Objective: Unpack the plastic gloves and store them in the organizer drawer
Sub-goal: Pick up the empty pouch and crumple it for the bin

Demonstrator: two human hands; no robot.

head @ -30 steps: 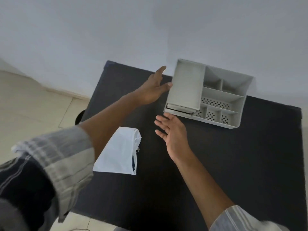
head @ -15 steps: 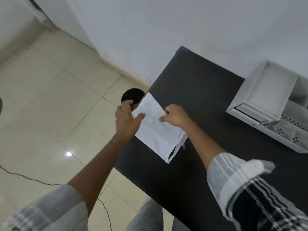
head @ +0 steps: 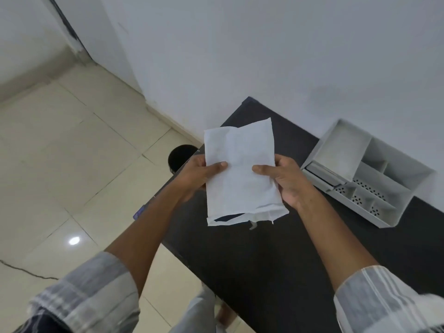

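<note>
Packet now lifted, between both fingers.

White packet contents unseen; organizer drawer interior hidden.

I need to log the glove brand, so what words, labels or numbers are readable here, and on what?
None can be read.
White packet, held by the left hand and right hand: the face shown is blank.
Grey organizer: no label visible.
Small blue-purple sticker at the black table edge: too small and blurred to read.
</note>
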